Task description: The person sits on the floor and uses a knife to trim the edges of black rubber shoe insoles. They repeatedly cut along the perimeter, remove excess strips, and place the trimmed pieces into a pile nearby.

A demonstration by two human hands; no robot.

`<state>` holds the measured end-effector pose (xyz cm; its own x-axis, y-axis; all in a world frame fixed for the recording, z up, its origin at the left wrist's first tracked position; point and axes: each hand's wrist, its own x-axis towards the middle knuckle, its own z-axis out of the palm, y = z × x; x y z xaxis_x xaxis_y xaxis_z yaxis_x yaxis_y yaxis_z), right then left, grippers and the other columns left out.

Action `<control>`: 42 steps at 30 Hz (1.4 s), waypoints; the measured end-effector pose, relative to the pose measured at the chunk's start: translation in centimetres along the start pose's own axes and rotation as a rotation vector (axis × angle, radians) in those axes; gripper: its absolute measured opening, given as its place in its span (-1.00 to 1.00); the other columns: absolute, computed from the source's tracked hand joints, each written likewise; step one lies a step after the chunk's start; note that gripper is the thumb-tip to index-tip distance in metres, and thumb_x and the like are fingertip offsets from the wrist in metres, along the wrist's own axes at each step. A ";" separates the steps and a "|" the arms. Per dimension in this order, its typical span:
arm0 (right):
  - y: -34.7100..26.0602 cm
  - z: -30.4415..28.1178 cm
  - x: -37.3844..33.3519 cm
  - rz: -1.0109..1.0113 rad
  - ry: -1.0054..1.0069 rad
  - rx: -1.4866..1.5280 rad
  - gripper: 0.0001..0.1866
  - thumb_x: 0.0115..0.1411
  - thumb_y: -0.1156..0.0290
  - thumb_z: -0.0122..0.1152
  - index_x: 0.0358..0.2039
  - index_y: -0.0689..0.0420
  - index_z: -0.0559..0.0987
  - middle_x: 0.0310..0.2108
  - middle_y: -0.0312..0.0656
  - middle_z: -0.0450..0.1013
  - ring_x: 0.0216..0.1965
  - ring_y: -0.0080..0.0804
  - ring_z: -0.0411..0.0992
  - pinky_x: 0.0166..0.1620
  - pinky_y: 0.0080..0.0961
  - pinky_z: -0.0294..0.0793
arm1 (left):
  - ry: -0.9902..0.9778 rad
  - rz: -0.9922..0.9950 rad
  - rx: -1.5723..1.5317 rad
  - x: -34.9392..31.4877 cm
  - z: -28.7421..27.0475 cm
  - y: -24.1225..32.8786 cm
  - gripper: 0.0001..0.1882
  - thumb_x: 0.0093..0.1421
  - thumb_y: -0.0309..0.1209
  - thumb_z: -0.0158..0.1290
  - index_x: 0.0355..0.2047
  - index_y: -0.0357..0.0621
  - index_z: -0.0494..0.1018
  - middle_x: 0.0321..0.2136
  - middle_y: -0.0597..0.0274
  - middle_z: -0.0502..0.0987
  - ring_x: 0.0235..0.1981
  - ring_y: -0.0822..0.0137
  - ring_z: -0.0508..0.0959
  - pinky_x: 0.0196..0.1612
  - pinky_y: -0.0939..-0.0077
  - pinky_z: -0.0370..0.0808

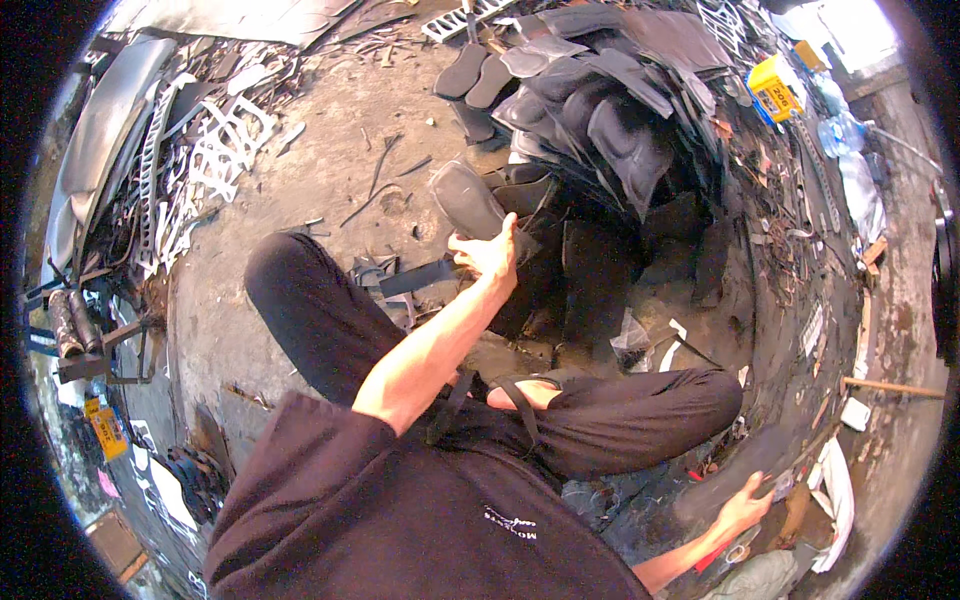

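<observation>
My left hand [487,258] reaches forward between my knees. Its thumb and fingers close around the near end of a grey shoe sole [464,198], which tilts away from me. Beyond it rises a large heap of dark soles and sole sheets [610,110]. Low at the right, my right hand [742,508] has its fingers drawn together beside a long dark sole-shaped piece [738,468]. What those fingertips grip is too small to make out.
White lattice offcuts [228,150] and dark sheets [110,150] lie at the left. A yellow-and-blue box [775,90] and clear plastic bottle [840,135] stand far right. A wooden stick [893,387] juts in at right. My crossed legs [620,420] fill the near middle.
</observation>
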<state>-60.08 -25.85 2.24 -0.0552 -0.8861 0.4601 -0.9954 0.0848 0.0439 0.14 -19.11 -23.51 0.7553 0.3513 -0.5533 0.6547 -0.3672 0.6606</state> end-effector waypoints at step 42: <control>-47.1 -5.4 -12.1 -0.255 -1.569 1.734 -0.62 0.40 0.29 0.39 0.13 0.19 0.57 -0.28 -0.40 0.58 -0.32 -0.66 0.48 -0.24 -0.55 0.50 | -0.970 0.304 -0.350 -9.3 -28.3 4.3 -0.56 0.40 -0.16 0.29 0.10 -0.22 0.59 -0.11 0.23 0.71 -0.12 0.45 0.64 -0.02 0.42 0.58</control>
<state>-12.13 -16.69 -0.59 0.8722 -0.4278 -0.2371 -0.0618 0.3844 -0.9211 -4.90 0.41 -1.14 0.6865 -0.6033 -0.4060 0.5073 -0.0026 0.8618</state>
